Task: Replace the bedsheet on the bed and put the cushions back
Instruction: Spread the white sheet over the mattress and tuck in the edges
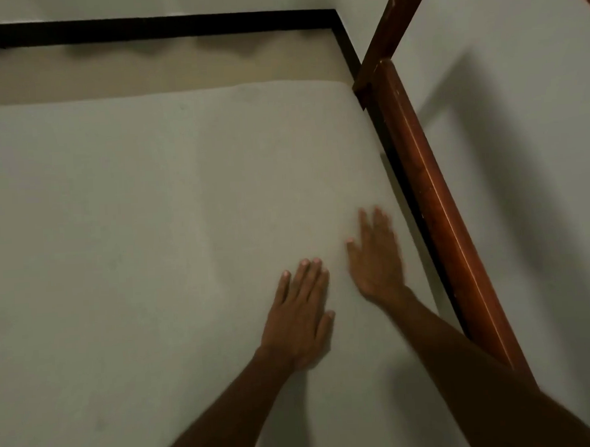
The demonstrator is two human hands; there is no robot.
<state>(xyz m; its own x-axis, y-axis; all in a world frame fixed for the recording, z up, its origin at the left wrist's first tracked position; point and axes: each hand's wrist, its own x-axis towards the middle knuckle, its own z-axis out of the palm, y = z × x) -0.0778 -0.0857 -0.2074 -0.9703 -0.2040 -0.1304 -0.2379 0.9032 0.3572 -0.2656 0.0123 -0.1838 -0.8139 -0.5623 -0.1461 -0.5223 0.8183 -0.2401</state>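
1. Both of your hands lie flat, palms down, on the pale bedsheet (132, 214), which spreads smooth under and all around your fingers.
2. Your left hand (300, 312) keeps its fingers (308, 277) straight and close together, with the thumb set off toward the right hand; it grips nothing.
3. Your right hand (375, 256) lies just ahead and to the right of the left fingertips, near them but apart. Its fingers (377, 224) are straight, slightly spread and blurred, and hold nothing.
4. Just right of your right fingers runs a dark gap, then the reddish wooden bed rail (432, 195), which meets a post (395, 13) well ahead of your fingertips.
5. Well ahead of all your fingertips the sheet ends. Beyond it lie beige floor (142, 70) and a black skirting (140, 28) below the wall (523, 177).
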